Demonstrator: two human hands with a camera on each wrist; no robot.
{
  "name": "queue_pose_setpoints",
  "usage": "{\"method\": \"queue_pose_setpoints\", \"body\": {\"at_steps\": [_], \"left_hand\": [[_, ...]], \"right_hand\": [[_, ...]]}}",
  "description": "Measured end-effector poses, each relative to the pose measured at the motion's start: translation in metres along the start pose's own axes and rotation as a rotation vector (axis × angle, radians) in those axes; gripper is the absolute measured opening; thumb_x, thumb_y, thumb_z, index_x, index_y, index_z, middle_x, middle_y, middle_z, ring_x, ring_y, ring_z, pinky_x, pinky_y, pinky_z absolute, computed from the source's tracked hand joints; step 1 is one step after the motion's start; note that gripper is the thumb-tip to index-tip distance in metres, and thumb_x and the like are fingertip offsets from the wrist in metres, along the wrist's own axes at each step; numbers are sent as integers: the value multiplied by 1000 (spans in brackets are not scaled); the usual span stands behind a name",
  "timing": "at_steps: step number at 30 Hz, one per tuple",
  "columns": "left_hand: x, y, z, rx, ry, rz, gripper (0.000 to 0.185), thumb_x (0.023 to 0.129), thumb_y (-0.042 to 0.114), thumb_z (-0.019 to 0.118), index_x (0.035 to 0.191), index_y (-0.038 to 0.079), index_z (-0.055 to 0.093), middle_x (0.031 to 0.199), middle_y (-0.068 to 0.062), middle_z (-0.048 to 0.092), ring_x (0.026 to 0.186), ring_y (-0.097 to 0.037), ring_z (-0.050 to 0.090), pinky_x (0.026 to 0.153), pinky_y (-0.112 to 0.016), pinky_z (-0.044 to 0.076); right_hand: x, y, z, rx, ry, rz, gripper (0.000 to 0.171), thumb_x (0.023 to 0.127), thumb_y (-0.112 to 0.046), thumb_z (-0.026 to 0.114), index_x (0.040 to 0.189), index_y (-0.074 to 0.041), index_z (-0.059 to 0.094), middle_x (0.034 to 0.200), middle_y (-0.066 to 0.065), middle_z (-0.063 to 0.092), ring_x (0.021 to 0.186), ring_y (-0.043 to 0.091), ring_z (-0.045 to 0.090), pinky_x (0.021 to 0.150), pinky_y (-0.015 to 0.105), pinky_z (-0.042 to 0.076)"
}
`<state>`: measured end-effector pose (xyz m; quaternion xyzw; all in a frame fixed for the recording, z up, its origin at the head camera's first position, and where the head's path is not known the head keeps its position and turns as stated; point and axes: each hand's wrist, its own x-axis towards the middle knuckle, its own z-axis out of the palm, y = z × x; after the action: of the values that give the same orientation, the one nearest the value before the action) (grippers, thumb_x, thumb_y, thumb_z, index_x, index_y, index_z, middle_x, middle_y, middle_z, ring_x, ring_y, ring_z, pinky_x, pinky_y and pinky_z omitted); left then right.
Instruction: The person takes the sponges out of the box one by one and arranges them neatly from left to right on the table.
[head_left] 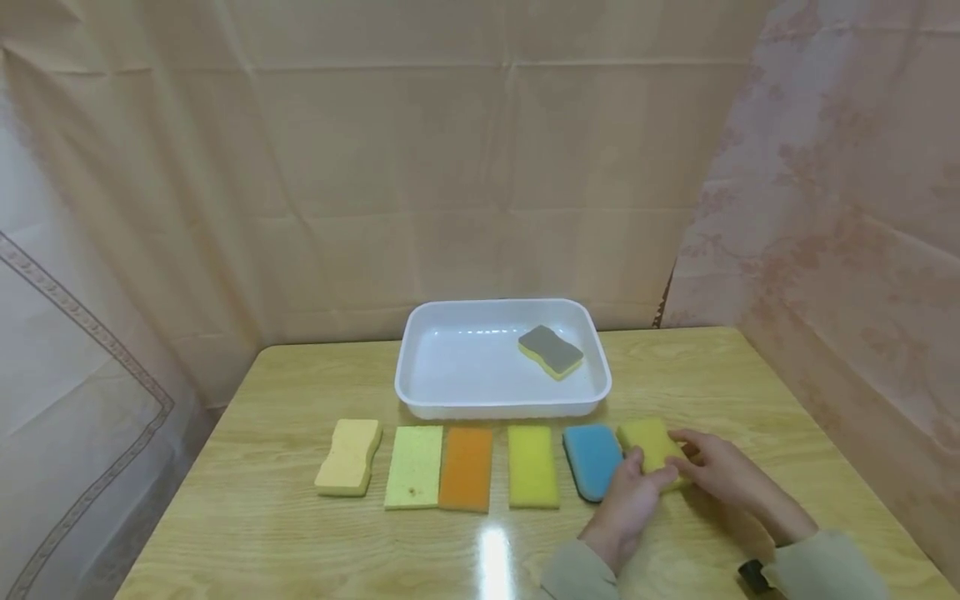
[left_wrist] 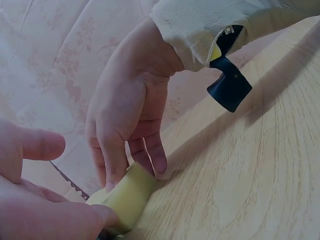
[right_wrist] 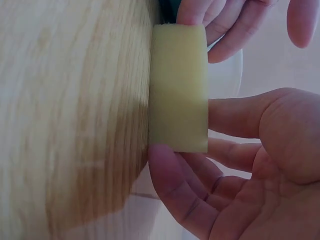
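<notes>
**Both hands on the yellow sponge at the end of the row**

The person's left hand and right hand meet on a yellow sponge that lies flat on the wooden table. This sponge sits in front of the white tray, off its right corner, at the right end of a row of sponges. The left hand's thumb and fingers pinch the sponge's near left side. The right hand's fingertips press against its right edge, with the fingers fairly straight and pointing down to the tabletop.

Just beside it on the left, toward the tray's front rim, lies a blue sponge. Then the row runs leftward along the tray's front: a bright yellow sponge, an orange sponge touching a pale green sponge, and a cream wavy sponge past the tray's left corner.

Inside the tray, in its right rear part, rests a grey-topped sponge with a yellow underside.

A beige cloth backdrop hangs behind the tray.
</notes>
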<state>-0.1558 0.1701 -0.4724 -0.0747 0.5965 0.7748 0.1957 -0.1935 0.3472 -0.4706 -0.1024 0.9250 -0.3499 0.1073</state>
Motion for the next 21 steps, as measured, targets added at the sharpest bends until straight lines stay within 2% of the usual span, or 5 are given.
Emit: {"method": "queue_pose_setpoints", "body": {"at_steps": [8, 12, 17, 21], "left_hand": [[0, -2, 1, -10, 5, -5, 73, 91, 16, 73, 148, -13, 37, 159, -28, 29, 150, -44, 16, 120, -60, 13], [-1, -2, 0, -15, -4, 8, 73, 90, 15, 73, 147, -14, 36, 159, -29, 29, 150, -45, 16, 120, -60, 14], [-3, 0, -2, -9, -23, 40, 75, 90, 14, 73, 149, -14, 34, 159, -28, 30, 149, -45, 20, 119, -60, 17], [-7, 5, -9, 20, -51, 45, 77, 91, 16, 73, 151, -11, 33, 159, -25, 32, 148, -44, 25, 119, -61, 19]], "right_hand": [[0, -1, 2, -33, 3, 11, 54, 99, -18, 67, 134, 18, 48, 100, 16, 68, 82, 20, 65, 63, 29, 54], [0, -2, 2, -55, 5, 8, 53, 99, -18, 65, 134, 19, 48, 98, 15, 68, 83, 21, 65, 64, 31, 54], [-2, -5, -1, -98, 10, -1, 54, 100, -20, 65, 135, 18, 48, 96, 12, 68, 83, 21, 65, 68, 35, 54], [-4, -9, -5, -122, -18, 8, 57, 101, -25, 63, 136, 16, 48, 98, 12, 68, 85, 23, 66, 71, 40, 56]]}}
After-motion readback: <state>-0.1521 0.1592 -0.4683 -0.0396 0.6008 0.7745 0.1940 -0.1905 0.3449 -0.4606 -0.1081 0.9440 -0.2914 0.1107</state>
